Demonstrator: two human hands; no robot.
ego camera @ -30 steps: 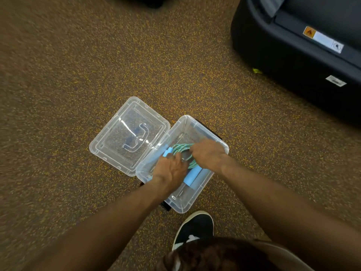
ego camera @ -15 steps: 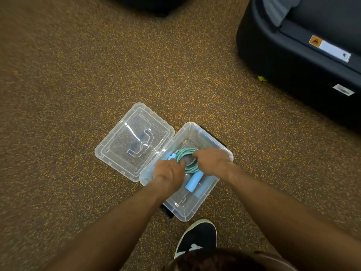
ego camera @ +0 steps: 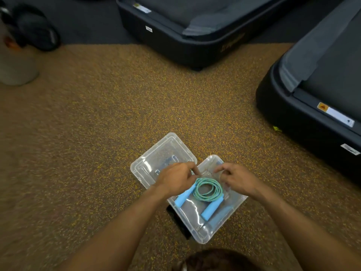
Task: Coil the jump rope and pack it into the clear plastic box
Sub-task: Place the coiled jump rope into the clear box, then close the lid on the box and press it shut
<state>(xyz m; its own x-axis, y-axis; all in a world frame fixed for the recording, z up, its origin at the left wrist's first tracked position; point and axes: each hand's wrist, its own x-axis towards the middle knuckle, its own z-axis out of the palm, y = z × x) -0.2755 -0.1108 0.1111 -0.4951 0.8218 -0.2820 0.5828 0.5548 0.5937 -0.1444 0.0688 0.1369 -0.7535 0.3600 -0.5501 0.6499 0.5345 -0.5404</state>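
You've released the jump rope (ego camera: 208,189) into the box (ego camera: 201,240); left hand (ego camera: 175,178) and right hand (ego camera: 238,178) hover empty, loosely curled. Lid (ego camera: 156,153) lies under your left hand, upper left.

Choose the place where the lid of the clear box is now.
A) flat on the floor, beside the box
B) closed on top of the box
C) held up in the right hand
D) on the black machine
A: the clear lid lies flat on the speckled floor, against the left side of the clear plastic box, which stands open with the coiled jump rope inside.
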